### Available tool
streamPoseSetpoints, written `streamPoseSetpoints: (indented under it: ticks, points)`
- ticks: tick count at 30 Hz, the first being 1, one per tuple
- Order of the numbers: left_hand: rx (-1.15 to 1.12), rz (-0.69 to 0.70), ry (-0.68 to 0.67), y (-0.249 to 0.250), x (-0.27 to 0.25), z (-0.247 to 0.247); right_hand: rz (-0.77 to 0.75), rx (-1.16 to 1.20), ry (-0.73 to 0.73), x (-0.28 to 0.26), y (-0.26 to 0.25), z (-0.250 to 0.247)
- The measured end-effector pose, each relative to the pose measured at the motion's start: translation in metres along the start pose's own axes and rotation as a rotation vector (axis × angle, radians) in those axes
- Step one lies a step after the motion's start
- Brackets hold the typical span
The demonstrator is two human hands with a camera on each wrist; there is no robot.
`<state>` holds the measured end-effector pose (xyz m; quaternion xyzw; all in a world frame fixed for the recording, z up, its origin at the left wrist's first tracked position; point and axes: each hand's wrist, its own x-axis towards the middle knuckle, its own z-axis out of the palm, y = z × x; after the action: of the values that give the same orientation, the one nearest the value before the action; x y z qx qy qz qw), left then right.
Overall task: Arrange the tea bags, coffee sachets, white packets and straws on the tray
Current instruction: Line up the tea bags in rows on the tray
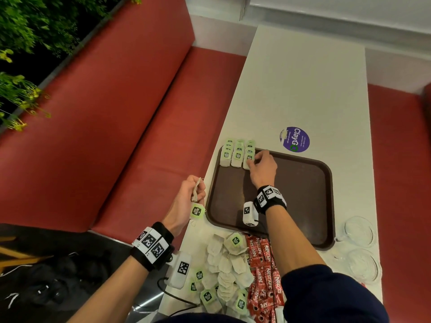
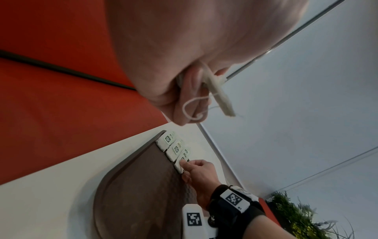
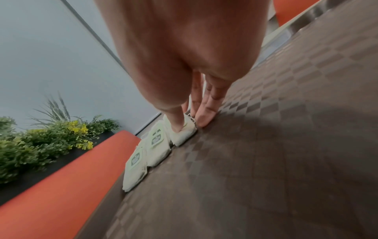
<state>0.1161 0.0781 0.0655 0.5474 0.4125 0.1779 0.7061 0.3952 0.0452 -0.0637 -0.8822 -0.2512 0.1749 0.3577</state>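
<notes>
Broadly, the white table [image 1: 303, 89] carried a brown tray [image 1: 303, 194] along its left edge; at the table's near end lay a loose heap of tea bags [image 1: 224, 264] beside red coffee sachets [image 1: 261, 271]; three rows of tea bags [image 1: 238, 152] filled the tray's far left corner. The right hand [image 1: 262, 167] pressed its fingertips on the rightmost row — thumb on top; the left hand [image 1: 186, 201] pinched one tea bag [image 1: 195, 194] off the tray's left edge, its green tag [image 1: 197, 212] dangling.
</notes>
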Motion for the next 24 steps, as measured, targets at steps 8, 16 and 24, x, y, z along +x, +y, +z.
streamPoseSetpoints:
  ticks: [8,16,24]
  points:
    - [0.137,-0.023,0.021,0.003,0.001,-0.001,0.012,-0.009,-0.012,0.000,-0.004,0.002]
    - [0.156,0.181,0.034,0.005,0.000,0.005,-0.060,0.370,-0.189,-0.094,-0.082,-0.062]
    - [0.377,0.317,0.114,0.005,-0.006,0.018,-0.107,0.434,-0.399,-0.173,-0.114,-0.093]
